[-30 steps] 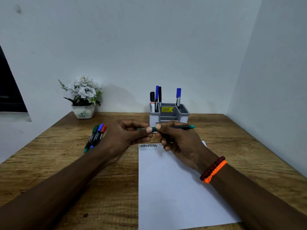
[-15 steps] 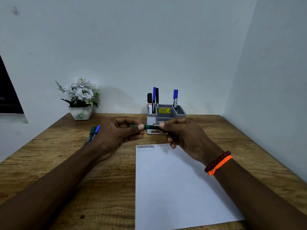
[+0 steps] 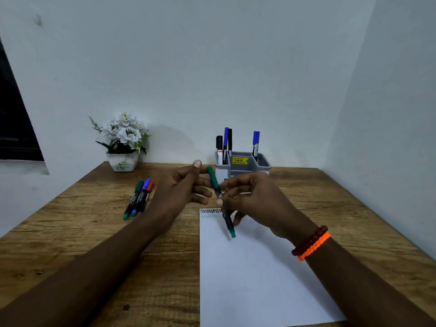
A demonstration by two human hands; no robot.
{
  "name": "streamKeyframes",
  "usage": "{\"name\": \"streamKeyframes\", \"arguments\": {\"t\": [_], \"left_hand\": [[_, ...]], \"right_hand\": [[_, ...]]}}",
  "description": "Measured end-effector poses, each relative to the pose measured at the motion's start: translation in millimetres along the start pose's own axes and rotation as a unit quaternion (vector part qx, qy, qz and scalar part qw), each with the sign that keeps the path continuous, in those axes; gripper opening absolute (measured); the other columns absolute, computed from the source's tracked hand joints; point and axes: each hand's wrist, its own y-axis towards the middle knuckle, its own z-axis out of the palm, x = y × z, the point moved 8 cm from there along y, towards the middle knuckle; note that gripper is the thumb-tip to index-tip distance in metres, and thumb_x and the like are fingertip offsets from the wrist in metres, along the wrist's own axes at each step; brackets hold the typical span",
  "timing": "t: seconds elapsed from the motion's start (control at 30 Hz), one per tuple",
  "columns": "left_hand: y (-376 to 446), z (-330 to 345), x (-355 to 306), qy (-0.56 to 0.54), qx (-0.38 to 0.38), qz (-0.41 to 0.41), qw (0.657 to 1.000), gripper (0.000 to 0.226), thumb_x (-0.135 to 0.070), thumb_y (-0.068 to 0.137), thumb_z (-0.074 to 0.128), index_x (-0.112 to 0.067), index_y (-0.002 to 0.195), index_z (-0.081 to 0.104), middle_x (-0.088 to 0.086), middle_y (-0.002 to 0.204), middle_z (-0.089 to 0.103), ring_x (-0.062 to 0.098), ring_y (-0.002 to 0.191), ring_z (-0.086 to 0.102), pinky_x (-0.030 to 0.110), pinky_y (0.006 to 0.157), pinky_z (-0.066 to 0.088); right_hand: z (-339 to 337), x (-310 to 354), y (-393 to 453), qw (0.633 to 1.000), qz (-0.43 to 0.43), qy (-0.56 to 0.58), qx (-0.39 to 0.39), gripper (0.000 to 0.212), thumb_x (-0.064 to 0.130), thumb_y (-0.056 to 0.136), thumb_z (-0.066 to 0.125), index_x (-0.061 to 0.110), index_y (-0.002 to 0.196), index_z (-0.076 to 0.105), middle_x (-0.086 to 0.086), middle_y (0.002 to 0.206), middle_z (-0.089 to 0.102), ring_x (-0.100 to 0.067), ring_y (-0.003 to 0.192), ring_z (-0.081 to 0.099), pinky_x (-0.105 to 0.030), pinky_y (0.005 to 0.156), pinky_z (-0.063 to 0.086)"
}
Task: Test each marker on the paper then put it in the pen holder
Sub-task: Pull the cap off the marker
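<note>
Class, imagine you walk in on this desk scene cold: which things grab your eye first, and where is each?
First, the green marker, capped and held slantwise in the right hand above the top of the white paper, with the left hand open beside it. Next, the grey pen holder with markers standing in it at the back, and the three loose markers lying to the left.
</note>
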Motion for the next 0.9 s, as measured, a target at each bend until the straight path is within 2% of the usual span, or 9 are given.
{"name": "streamKeyframes", "arguments": {"t": [0.07, 0.13, 0.2, 0.37, 0.5, 0.6, 0.7, 0.8, 0.9], "left_hand": [[-0.3, -3.7, -1.9, 0.211, -0.009, 0.075, 0.975, 0.024, -0.032, 0.105, 0.056, -0.018, 0.103, 0.075, 0.000, 0.080, 0.076, 0.005, 0.068, 0.068, 0.017, 0.062, 0.053], [-1.6, -0.1, -1.7, 0.402, 0.003, 0.134, 0.906, 0.011, -0.029, 0.099, 0.066, -0.025, 0.099, 0.076, -0.014, 0.082, 0.071, -0.002, 0.075, 0.063, 0.013, 0.068, 0.048], [0.3, 4.5, 5.7, 0.469, 0.028, 0.143, 0.871, 0.011, -0.029, 0.094, 0.070, -0.026, 0.102, 0.078, -0.015, 0.091, 0.072, -0.001, 0.083, 0.060, 0.016, 0.072, 0.046], [3.2, 12.5, 4.4, 0.510, 0.033, 0.163, 0.844, 0.013, -0.028, 0.095, 0.068, -0.024, 0.103, 0.078, -0.009, 0.096, 0.074, 0.005, 0.086, 0.059, 0.021, 0.071, 0.043], [6.9, 9.4, 9.3, 0.512, 0.042, 0.148, 0.845, 0.012, -0.027, 0.094, 0.068, -0.023, 0.099, 0.079, -0.008, 0.093, 0.074, 0.008, 0.087, 0.063, 0.027, 0.076, 0.052], [8.1, 8.7, 10.6, 0.510, 0.048, 0.144, 0.847, 0.012, -0.028, 0.093, 0.069, -0.023, 0.098, 0.079, -0.008, 0.090, 0.074, 0.007, 0.085, 0.063, 0.033, 0.078, 0.056], [7.9, 8.5, 10.4, 0.508, 0.047, 0.150, 0.847, 0.012, -0.028, 0.093, 0.069, -0.023, 0.097, 0.079, -0.009, 0.089, 0.074, 0.006, 0.083, 0.063, 0.032, 0.077, 0.056], [8.9, 8.9, 11.0, 0.507, 0.048, 0.153, 0.847, 0.012, -0.028, 0.093, 0.068, -0.023, 0.097, 0.079, -0.009, 0.087, 0.074, 0.006, 0.082, 0.063, 0.033, 0.076, 0.056], [9.9, 9.5, 11.9, 0.508, 0.052, 0.150, 0.847, 0.013, -0.029, 0.093, 0.068, -0.023, 0.097, 0.079, -0.009, 0.086, 0.074, 0.006, 0.081, 0.063, 0.033, 0.076, 0.057]], "right_hand": [[-6.6, 1.9, 1.5, 0.999, -0.002, 0.045, -0.017, 0.058, -0.003, 0.085, 0.086, 0.011, 0.136, 0.063, -0.012, 0.083, 0.080, -0.027, 0.075, 0.079, -0.039, 0.059, 0.065], [-19.3, 5.3, 5.5, 0.996, -0.011, 0.078, -0.044, 0.075, -0.007, 0.083, 0.085, 0.020, 0.147, 0.054, -0.015, 0.084, 0.079, -0.033, 0.074, 0.079, -0.043, 0.062, 0.067], [-33.8, 14.0, 13.7, 0.994, -0.027, 0.071, -0.075, 0.084, -0.010, 0.083, 0.084, 0.024, 0.152, 0.049, -0.013, 0.080, 0.076, -0.031, 0.068, 0.076, -0.046, 0.064, 0.066], [-81.0, 58.1, 56.9, 0.980, -0.101, -0.082, -0.154, 0.084, -0.010, 0.081, 0.082, 0.029, 0.148, 0.049, -0.013, 0.087, 0.070, -0.037, 0.066, 0.077, -0.055, 0.065, 0.067], [-110.3, 87.7, 98.4, 0.954, -0.141, -0.117, -0.238, 0.063, -0.008, 0.088, 0.072, 0.019, 0.142, 0.052, -0.019, 0.083, 0.073, -0.028, 0.063, 0.078, -0.044, 0.052, 0.066], [-114.8, 91.5, 126.7, 0.927, -0.151, -0.194, -0.283, 0.049, 0.009, 0.090, 0.067, 0.027, 0.133, 0.054, -0.018, 0.085, 0.074, -0.033, 0.068, 0.078, -0.045, 0.054, 0.065], [-104.8, 82.3, 148.1, 0.916, -0.142, -0.270, -0.261, 0.047, 0.018, 0.086, 0.064, 0.034, 0.128, 0.052, -0.017, 0.090, 0.073, -0.033, 0.064, 0.076, -0.051, 0.069, 0.066], [-90.5, 71.5, 157.0, 0.909, -0.133, -0.329, -0.219, 0.046, 0.012, 0.089, 0.065, 0.031, 0.129, 0.053, -0.015, 0.095, 0.073, -0.025, 0.051, 0.074, -0.048, 0.065, 0.067], [-81.8, 58.1, 162.4, 0.904, -0.112, -0.364, -0.192, 0.048, 0.009, 0.086, 0.069, 0.028, 0.128, 0.056, -0.015, 0.105, 0.070, -0.030, 0.059, 0.074, -0.050, 0.068, 0.066]]}}
